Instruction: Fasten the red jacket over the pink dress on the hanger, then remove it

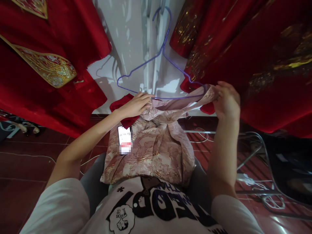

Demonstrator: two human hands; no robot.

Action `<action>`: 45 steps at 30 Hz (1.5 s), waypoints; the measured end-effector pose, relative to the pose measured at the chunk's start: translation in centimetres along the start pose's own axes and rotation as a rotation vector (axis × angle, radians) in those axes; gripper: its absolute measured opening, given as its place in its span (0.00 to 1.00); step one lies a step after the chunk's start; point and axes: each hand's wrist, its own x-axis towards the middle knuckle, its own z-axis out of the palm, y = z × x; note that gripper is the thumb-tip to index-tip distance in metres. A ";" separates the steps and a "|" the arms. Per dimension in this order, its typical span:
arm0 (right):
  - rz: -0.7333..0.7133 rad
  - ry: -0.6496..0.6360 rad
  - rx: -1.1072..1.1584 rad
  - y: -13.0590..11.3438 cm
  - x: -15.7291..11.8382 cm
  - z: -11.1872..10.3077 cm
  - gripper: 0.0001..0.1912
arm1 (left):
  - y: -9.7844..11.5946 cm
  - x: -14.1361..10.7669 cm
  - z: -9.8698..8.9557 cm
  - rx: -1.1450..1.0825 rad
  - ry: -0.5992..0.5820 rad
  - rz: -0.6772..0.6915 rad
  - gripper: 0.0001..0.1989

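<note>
A pink brocade garment (156,152) with a gold-toned leaf pattern lies across my lap, its upper part raised toward the wall. Inside its opening sits the lower right end of a purple wire hanger (162,48); the hanger's left corner is outside the cloth. My right hand (226,97) pinches the garment's edge by that right end. At the left, my left hand (140,103) has its fingers closed on the garment's edge, close to the hanger's bottom bar. A small piece of red cloth (125,102) shows behind my left wrist.
A lit phone (124,139) rests on the garment at the left. Red embroidered clothes (87,35) hang on the left, and more red garments (243,55) on the right. A black chair (287,162) with a metal frame and white cables (273,200) are at the lower right.
</note>
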 end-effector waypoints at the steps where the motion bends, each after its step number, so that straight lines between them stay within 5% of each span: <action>1: 0.084 0.020 0.087 -1.1 -0.5 0.4 0.11 | 0.1 -0.1 0.0 -0.019 0.000 0.008 0.10; 6: 0.049 -0.166 0.271 -6.0 -3.3 2.9 0.17 | 0.5 -0.2 0.3 -0.145 0.022 0.057 0.09; 10: -0.010 -0.244 0.180 -7.0 -4.0 4.0 0.19 | 0.2 0.0 0.5 -0.207 0.044 0.066 0.08; 18: -0.202 -0.221 -0.111 -8.2 -2.0 4.8 0.19 | 1.3 1.2 0.7 -0.269 0.001 0.058 0.10; 22: -0.176 -0.276 -0.538 -11.0 -2.3 4.8 0.13 | 1.0 1.3 0.9 -0.279 0.014 0.067 0.09; 25: -0.294 -0.216 -0.791 -12.1 -2.4 4.8 0.07 | 0.7 1.1 1.1 -0.278 0.019 0.054 0.08; 28: -0.394 -0.152 -0.817 -11.6 -2.1 5.2 0.08 | 0.7 1.0 1.1 -0.276 0.034 0.048 0.11; 31: -0.320 -0.188 -0.679 -10.3 -2.0 5.8 0.05 | 0.4 1.0 0.7 -0.302 0.070 0.020 0.12; 34: -0.254 -0.207 -0.601 -9.4 -2.1 6.2 0.05 | -1.3 0.7 0.0 -0.306 0.215 -0.124 0.11; 39: -0.290 -0.144 -0.715 -8.7 -2.1 5.9 0.07 | -7.2 -1.1 -0.5 -0.248 0.659 -0.529 0.08; 45: -0.305 -0.139 -0.688 -8.5 -1.9 5.7 0.08 | -12.3 -3.9 0.1 -0.382 0.862 -0.794 0.05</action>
